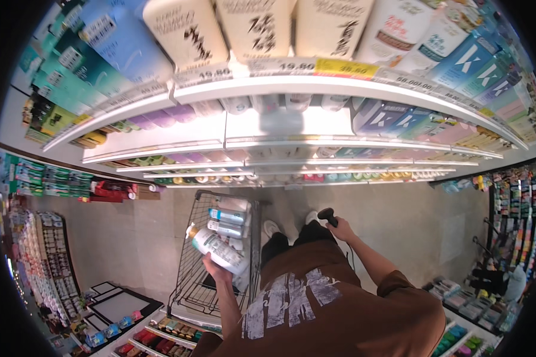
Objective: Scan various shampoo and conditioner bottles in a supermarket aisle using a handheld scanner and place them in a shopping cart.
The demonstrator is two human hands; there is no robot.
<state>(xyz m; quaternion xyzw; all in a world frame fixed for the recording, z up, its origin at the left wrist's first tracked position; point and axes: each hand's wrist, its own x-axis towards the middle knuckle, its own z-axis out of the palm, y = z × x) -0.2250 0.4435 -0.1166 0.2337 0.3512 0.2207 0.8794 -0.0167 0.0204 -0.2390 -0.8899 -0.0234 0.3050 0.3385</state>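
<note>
My left hand (pixel 216 268) grips a white pump bottle (pixel 219 250) with a gold-coloured collar, tilted above a wire shopping cart (pixel 184 267). Two silvery cylindrical containers (pixel 227 217) with blue and white ends lie in the cart, just beyond the bottle. Other things under the bottle are partly hidden. On the other side of my body, my right hand (pixel 342 229) is closed around the handle of a black handheld scanner (pixel 327 216). A thin dark cord hangs below that wrist.
White shelves (pixel 290 85) full of shampoo bottles (pixel 254 31) and cartons rise in front of me, with price labels along their edges. More stocked shelving (pixel 56 259) stands at left, and a goods rack (pixel 513 209) at right. Shelves with small packs (pixel 161 334) are behind me.
</note>
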